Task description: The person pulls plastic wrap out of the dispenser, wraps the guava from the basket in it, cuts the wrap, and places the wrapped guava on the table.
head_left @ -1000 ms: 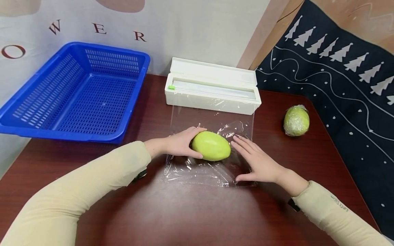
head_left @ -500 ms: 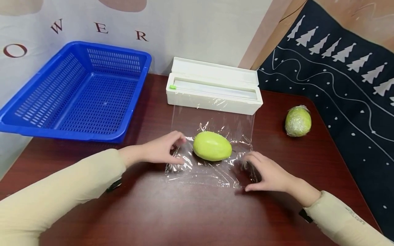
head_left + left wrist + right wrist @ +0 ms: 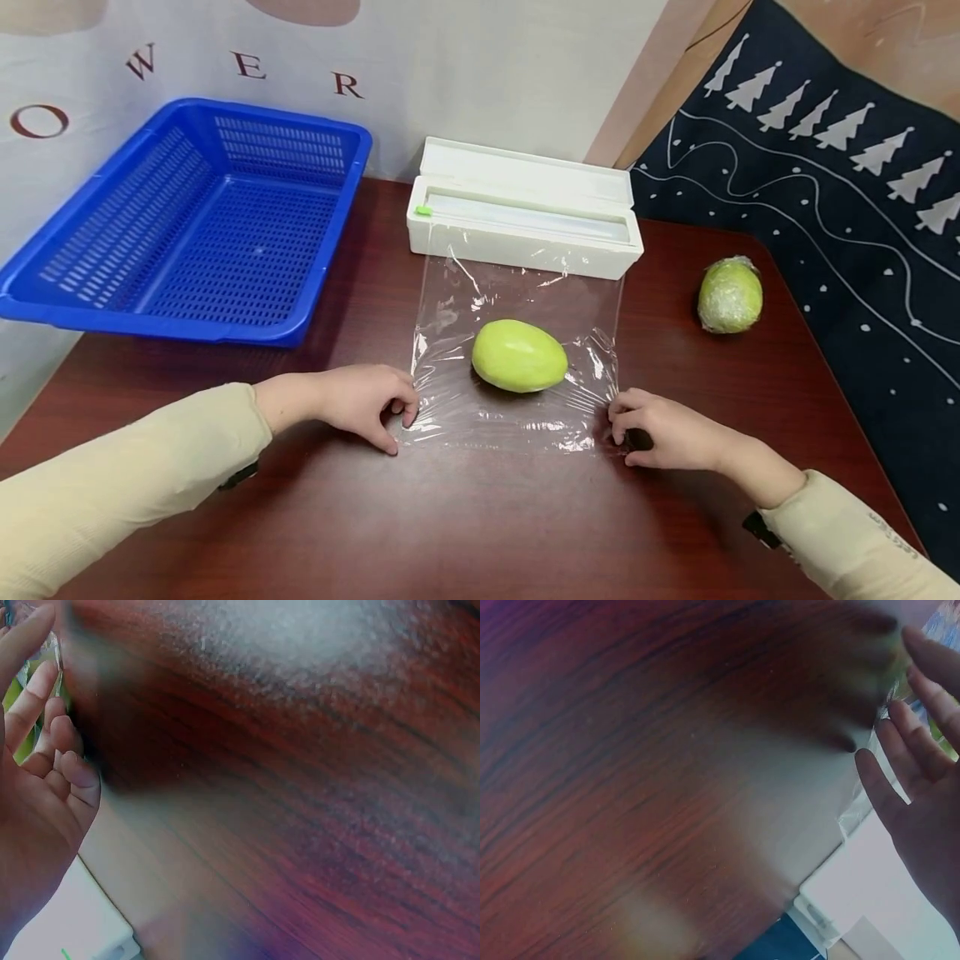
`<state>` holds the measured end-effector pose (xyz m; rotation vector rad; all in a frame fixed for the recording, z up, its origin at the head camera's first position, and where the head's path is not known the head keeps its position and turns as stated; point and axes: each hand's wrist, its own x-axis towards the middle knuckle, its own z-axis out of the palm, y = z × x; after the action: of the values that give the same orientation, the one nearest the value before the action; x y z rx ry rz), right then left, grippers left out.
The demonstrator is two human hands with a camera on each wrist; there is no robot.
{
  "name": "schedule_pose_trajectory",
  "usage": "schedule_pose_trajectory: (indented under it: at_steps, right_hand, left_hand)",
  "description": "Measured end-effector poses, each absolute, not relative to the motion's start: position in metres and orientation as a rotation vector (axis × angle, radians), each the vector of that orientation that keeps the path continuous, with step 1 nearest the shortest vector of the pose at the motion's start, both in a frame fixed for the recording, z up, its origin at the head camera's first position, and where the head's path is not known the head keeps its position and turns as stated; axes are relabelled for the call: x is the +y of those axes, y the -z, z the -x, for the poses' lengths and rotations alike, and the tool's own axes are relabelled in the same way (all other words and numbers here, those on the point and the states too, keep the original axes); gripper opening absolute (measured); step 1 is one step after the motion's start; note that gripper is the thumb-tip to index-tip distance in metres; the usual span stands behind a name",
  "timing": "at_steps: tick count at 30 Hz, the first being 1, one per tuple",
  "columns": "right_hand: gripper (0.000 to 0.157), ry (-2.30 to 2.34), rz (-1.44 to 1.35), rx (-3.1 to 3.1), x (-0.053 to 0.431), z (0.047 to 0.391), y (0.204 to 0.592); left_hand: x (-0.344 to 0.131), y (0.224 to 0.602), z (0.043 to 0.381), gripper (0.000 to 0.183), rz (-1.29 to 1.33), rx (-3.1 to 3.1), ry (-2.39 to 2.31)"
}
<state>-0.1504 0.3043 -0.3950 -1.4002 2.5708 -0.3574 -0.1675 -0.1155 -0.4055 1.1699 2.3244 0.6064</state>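
A smooth yellow-green mango [image 3: 519, 356] lies on a sheet of clear cling film [image 3: 517, 425] spread over the table. The film runs out from a white cling film box [image 3: 525, 237] whose lid stands raised. At the film's left edge is my left hand [image 3: 367, 406], fingers bent and thumb apart from them. My right hand [image 3: 671, 429] is by the film's front right, its fingertips touching the edge, with thumb and fingers apart. Creases run from the mango toward both hands. In the wrist views, the left hand [image 3: 45, 772] and right hand [image 3: 922, 765] show loosely spread fingers.
A blue plastic basket [image 3: 318, 275] stands at the left of the dark red table [image 3: 480, 533]. At the right lies another green fruit [image 3: 730, 296] wrapped in film. A green slider [image 3: 423, 211] sits on the box's left end. Cloths hang behind.
My left hand has let go of the mango and moved left and down to the film's edge. The right hand has shifted right and down. The film around the mango now lies flatter.
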Motion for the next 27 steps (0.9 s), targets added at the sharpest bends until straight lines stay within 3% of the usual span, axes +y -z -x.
schedule_pose_trajectory:
  at_steps: [7,27]
  right_hand:
    - [0.020,0.353,1.463,2.579,0.306,0.152,0.394]
    - [0.021,0.484,1.190,2.409,0.306,0.160,0.367]
  left_hand:
    - [-0.114,0.404,0.172,0.011,-1.208,2.249,-0.632]
    - [-0.120,0.380,0.176,0.011,-1.072,2.112,-0.721]
